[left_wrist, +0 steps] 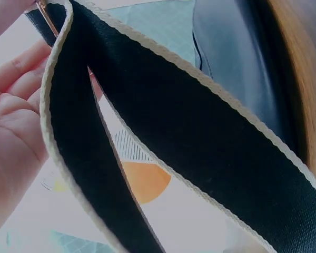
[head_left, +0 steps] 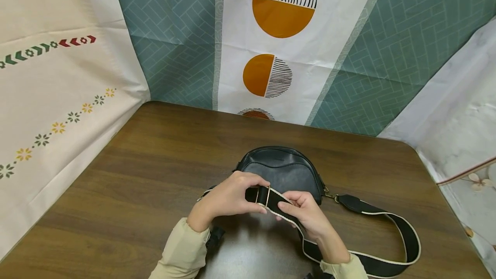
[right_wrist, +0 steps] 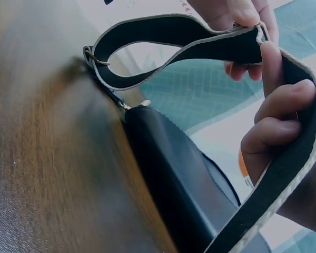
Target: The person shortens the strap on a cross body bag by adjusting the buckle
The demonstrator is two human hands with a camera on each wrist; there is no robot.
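Observation:
A black crossbody bag (head_left: pixel 275 171) with a rounded top lies on the table. Its wide black strap (head_left: pixel 403 231) has cream braided edges. With thumb and fingers, my left hand (head_left: pixel 232 197) holds the strap right at its metal slider buckle (head_left: pixel 268 196). Just to the right, my right hand (head_left: pixel 308 214) pinches the strap, thumb on top. The right wrist view shows the fingers (right_wrist: pixel 276 129) of that hand curled against the webbing. There, the strap also loops back from the slider to a metal ring (right_wrist: pixel 98 59) near the bag's end.
The brown wooden table (head_left: pixel 128 193) extends on both sides of the bag. A metal clip (head_left: pixel 329 193) joins the strap to the bag's right end, and the strap curves over the table's right side. Patterned cloths (head_left: pixel 170 33) hang behind.

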